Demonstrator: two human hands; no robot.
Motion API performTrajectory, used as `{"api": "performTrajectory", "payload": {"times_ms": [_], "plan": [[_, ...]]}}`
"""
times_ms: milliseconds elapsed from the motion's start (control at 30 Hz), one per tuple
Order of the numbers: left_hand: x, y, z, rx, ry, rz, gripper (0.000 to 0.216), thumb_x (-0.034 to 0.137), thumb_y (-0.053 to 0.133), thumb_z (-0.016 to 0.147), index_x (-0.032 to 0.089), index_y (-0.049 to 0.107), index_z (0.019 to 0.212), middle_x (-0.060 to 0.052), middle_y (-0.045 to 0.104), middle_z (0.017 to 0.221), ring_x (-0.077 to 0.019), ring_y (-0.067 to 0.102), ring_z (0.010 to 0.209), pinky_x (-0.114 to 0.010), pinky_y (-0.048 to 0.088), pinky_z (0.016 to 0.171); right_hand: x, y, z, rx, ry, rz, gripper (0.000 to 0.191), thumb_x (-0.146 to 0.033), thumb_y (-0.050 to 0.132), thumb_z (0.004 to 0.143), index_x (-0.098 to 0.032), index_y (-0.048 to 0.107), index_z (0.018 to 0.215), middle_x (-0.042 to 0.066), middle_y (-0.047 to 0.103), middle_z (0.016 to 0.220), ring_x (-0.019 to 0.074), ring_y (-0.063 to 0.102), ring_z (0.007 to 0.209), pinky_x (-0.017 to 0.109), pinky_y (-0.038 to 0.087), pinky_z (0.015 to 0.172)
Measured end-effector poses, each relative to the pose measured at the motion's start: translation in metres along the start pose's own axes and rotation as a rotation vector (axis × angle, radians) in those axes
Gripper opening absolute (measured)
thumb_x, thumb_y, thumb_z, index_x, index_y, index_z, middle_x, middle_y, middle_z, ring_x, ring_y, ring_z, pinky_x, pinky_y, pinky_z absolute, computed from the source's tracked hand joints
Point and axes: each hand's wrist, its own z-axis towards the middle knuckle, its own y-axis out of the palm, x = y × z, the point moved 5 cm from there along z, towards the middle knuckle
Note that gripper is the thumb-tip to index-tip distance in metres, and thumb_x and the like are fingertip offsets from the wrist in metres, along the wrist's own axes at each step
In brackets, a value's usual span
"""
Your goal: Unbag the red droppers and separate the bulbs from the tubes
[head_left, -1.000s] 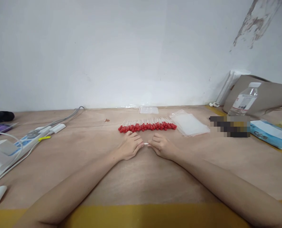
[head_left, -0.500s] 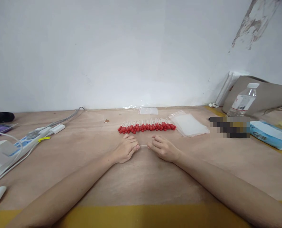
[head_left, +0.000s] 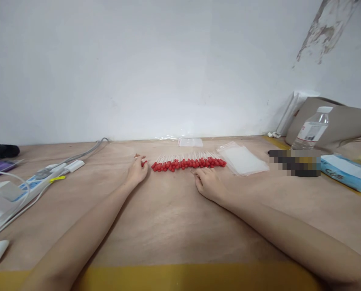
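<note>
A long row of red-headed white sticks (head_left: 180, 163) lies on the table, heads toward me. Just past the row's left end, my left hand (head_left: 136, 171) is closed, with a bit of red showing between thumb and fingers. It looks like the head of one such stick, apart from the row. In front of the row, right of its middle, rests my right hand (head_left: 210, 184), with its fingers bent close to the red heads. A small pale, thin thing shows at its fingertips, too small to name.
Clear plastic bags (head_left: 243, 158) lie right of the row, and another small clear bag (head_left: 190, 142) lies behind it. A power strip (head_left: 31, 182) with cables is at the left. A wipes pack (head_left: 347, 173), a water bottle (head_left: 312, 128) and a grey bag (head_left: 344, 121) stand at the right.
My hands were close together, with a thin whitish thing stretched between them. The left has moved left and forward to the row's end, and the right slightly forward toward the red heads.
</note>
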Motion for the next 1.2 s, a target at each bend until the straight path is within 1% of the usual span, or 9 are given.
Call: {"api": "performTrajectory", "payload": {"times_ms": [67, 133, 267, 367, 500, 667, 767, 967, 1200], "plan": [[-0.003, 0.004, 0.0, 0.003, 0.0, 0.025, 0.032, 0.025, 0.045, 0.076, 0.014, 0.053, 0.105, -0.008, 0.06, 0.088, -0.0207, 0.058, 0.081, -0.033, 0.045, 0.075, -0.004, 0.001, 0.005, -0.04, -0.03, -0.084, 0.015, -0.012, 0.042, 0.079, -0.014, 0.058, 0.081, 0.008, 0.061, 0.077, 0.0197, 0.052, 0.077, 0.032, 0.033, 0.072], [-0.002, 0.006, 0.0, 0.0, 0.017, 0.048, 0.024, 0.025, 0.048, 0.074, 0.015, 0.056, 0.094, -0.008, 0.06, 0.087, -0.0205, 0.057, 0.081, -0.032, 0.045, 0.075, -0.007, 0.003, 0.009, -0.072, -0.043, -0.129, 0.015, -0.013, 0.043, 0.079, -0.014, 0.059, 0.079, 0.008, 0.061, 0.077, 0.0197, 0.051, 0.077, 0.032, 0.031, 0.071], [-0.001, 0.009, -0.001, -0.017, 0.046, 0.08, 0.019, 0.027, 0.049, 0.073, 0.015, 0.062, 0.081, -0.008, 0.061, 0.084, -0.0217, 0.057, 0.082, -0.032, 0.044, 0.077, -0.01, 0.008, 0.012, -0.126, -0.046, -0.096, 0.018, -0.016, 0.043, 0.081, -0.014, 0.061, 0.081, 0.008, 0.06, 0.079, 0.0184, 0.05, 0.079, 0.031, 0.03, 0.073], [0.0, 0.009, -0.002, -0.024, 0.055, 0.084, 0.024, 0.029, 0.046, 0.075, 0.017, 0.065, 0.083, -0.007, 0.062, 0.085, -0.0212, 0.058, 0.08, -0.032, 0.044, 0.078, -0.012, 0.005, 0.01, -0.157, -0.038, -0.013, 0.02, -0.024, 0.044, 0.084, -0.015, 0.062, 0.084, 0.007, 0.06, 0.082, 0.0175, 0.049, 0.081, 0.031, 0.031, 0.075], [0.0, 0.008, -0.003, -0.008, 0.057, 0.079, 0.033, 0.027, 0.036, 0.08, 0.017, 0.066, 0.09, -0.008, 0.063, 0.093, -0.0213, 0.057, 0.089, -0.031, 0.042, 0.083, -0.013, 0.002, 0.006, -0.183, -0.025, 0.059, 0.026, -0.037, 0.048, 0.083, -0.016, 0.062, 0.092, 0.007, 0.057, 0.088, 0.0183, 0.048, 0.086, 0.032, 0.032, 0.077], [0.005, 0.002, -0.005, 0.061, 0.055, 0.09, 0.033, 0.03, 0.037, 0.081, 0.018, 0.063, 0.097, -0.008, 0.06, 0.102, -0.0229, 0.051, 0.102, -0.034, 0.038, 0.09, -0.009, 0.007, 0.006, -0.175, 0.005, 0.103, 0.032, -0.042, 0.05, 0.081, -0.016, 0.061, 0.096, 0.009, 0.053, 0.092, 0.0198, 0.047, 0.089, 0.035, 0.035, 0.08], [0.013, -0.004, -0.003, 0.092, 0.072, 0.126, 0.03, 0.033, 0.04, 0.079, 0.02, 0.063, 0.094, -0.008, 0.058, 0.104, -0.0241, 0.046, 0.107, -0.036, 0.035, 0.093, -0.009, 0.009, 0.006, -0.153, 0.003, 0.131, 0.032, -0.042, 0.05, 0.081, -0.016, 0.06, 0.097, 0.009, 0.053, 0.092, 0.0201, 0.048, 0.088, 0.035, 0.035, 0.081], [0.018, 0.001, 0.013, -0.098, -0.044, 0.267, 0.031, 0.042, 0.043, 0.075, 0.022, 0.064, 0.086, -0.009, 0.053, 0.108, -0.0288, 0.043, 0.108, -0.042, 0.035, 0.09, -0.006, 0.008, 0.005, -0.076, 0.024, 0.15, 0.029, -0.04, 0.05, 0.081, -0.017, 0.058, 0.097, 0.008, 0.055, 0.089, 0.0196, 0.048, 0.087, 0.035, 0.035, 0.08], [0.016, 0.017, 0.035, -0.225, -0.096, 0.315, 0.026, 0.039, 0.055, 0.065, 0.02, 0.068, 0.075, -0.013, 0.055, 0.109, -0.0354, 0.039, 0.111, -0.046, 0.033, 0.09, 0.0, 0.0, 0.005, 0.007, 0.12, 0.195, 0.024, -0.036, 0.044, 0.085, -0.019, 0.06, 0.092, 0.006, 0.059, 0.089, 0.0193, 0.05, 0.088, 0.036, 0.035, 0.081]]}}
